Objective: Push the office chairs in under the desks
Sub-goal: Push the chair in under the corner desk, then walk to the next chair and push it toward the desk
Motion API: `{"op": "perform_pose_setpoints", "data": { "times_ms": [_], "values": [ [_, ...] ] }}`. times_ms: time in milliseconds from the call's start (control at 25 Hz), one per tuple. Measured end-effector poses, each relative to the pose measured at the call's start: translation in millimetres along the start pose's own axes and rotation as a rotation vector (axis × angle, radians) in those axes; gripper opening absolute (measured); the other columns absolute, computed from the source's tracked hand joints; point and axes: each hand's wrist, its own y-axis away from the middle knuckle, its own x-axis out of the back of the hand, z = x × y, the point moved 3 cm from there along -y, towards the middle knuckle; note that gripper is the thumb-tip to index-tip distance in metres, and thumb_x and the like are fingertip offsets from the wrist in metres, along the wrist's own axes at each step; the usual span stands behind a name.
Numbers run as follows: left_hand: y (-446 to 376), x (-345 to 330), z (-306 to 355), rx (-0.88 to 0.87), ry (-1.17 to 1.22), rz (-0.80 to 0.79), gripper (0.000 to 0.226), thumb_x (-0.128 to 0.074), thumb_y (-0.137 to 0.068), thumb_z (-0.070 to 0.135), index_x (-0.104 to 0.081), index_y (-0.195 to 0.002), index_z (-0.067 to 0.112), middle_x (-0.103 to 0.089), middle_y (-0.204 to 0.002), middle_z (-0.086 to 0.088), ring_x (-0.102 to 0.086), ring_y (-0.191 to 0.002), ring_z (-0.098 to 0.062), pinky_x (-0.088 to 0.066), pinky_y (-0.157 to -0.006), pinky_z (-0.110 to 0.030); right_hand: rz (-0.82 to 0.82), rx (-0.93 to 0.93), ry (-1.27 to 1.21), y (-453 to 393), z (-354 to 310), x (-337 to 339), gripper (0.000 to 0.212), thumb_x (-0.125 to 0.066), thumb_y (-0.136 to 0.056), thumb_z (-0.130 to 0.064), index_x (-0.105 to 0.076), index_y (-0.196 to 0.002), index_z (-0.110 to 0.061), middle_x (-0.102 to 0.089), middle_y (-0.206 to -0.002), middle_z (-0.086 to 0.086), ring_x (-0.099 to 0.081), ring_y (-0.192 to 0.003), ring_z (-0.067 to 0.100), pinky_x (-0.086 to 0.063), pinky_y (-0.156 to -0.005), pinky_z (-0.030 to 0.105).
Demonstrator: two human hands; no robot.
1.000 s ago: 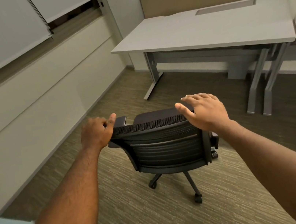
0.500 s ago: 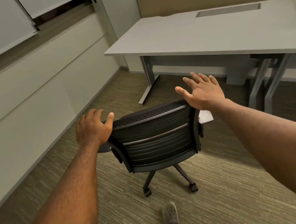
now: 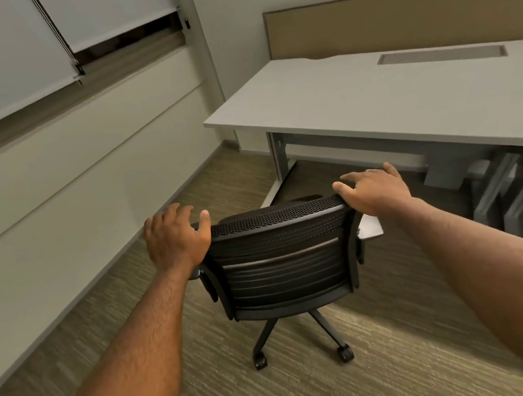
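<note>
Both hands hold chair near desk.

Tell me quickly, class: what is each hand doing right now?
Left hand: grips the top left corner of the chair backrest.
Right hand: open, fingers fairly straight, resting on the backrest's top right corner.
</note>
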Motion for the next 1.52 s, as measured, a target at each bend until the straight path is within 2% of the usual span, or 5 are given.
{"op": "perform_pose_setpoints", "data": {
  "times_ms": [200,440,760,1120,1520],
  "values": [
    [-56.2,-26.2,-7.9,0.122,0.024,0.08,0.075,-0.02,-0.095,0.062,-0.07,-0.114,0.009,-0.066,-0.121,-0.014,-0.056,-0.116,-0.032,-0.028,-0.108,-0.05,0.048,-0.051,-0.013,-67.7,-21.1,-1.6,0.062,-0.017,-0.095,-0.054,-0.069,-0.115,-0.027,-0.066,-0.129,0.0,-0.054,-0.123,0.024,-0.015,-0.119,0.052],
    [-108.4,-52.3,-4.7,0.276,0.12,-0.039,0.102,0.002,-0.086,0.08,-0.048,-0.139,0.009,-0.048,-0.142,-0.019,-0.041,-0.133,-0.036,-0.02,-0.117,-0.056,0.145,-0.003,-0.059,-105.5,-41.1,-5.2,0.062,-0.016,-0.101,-0.053,-0.046,-0.145,-0.02,-0.042,-0.154,0.006,-0.032,-0.144,0.025,-0.013,-0.121,0.048],
    [-121.0,-82.4,54.6,-0.115,0.144,-0.251,0.088,0.002,-0.089,0.074,0.01,-0.158,0.02,0.02,-0.165,-0.003,0.022,-0.15,-0.017,0.016,-0.121,-0.042,0.093,0.062,-0.044,-91.7,-44.5,-15.7,0.07,-0.021,-0.102,-0.059,-0.005,-0.16,-0.022,0.003,-0.167,-0.001,0.006,-0.153,0.014,0.002,-0.124,0.041],
    [-64.7,-96.1,187.9,-0.415,0.265,-0.457,0.085,-0.004,-0.093,0.07,-0.002,-0.159,0.016,0.008,-0.167,-0.001,0.01,-0.153,-0.016,0.011,-0.123,-0.041,0.086,-0.184,-0.043,12.8,48.2,-23.0,0.073,-0.019,-0.1,-0.064,-0.004,-0.16,-0.024,0.004,-0.167,-0.003,0.008,-0.152,0.014,0.007,-0.123,0.039],
    [147.1,-47.6,407.5,-1.026,0.323,-0.642,0.081,-0.007,-0.096,0.068,-0.008,-0.16,0.017,0.005,-0.168,0.001,0.009,-0.153,-0.015,0.009,-0.123,-0.041,0.202,-0.746,-0.083,286.5,186.0,-17.6,0.073,-0.023,-0.101,-0.061,-0.01,-0.16,-0.019,-0.004,-0.168,0.001,0.001,-0.153,0.017,0.002,-0.123,0.039]
  ]
}}
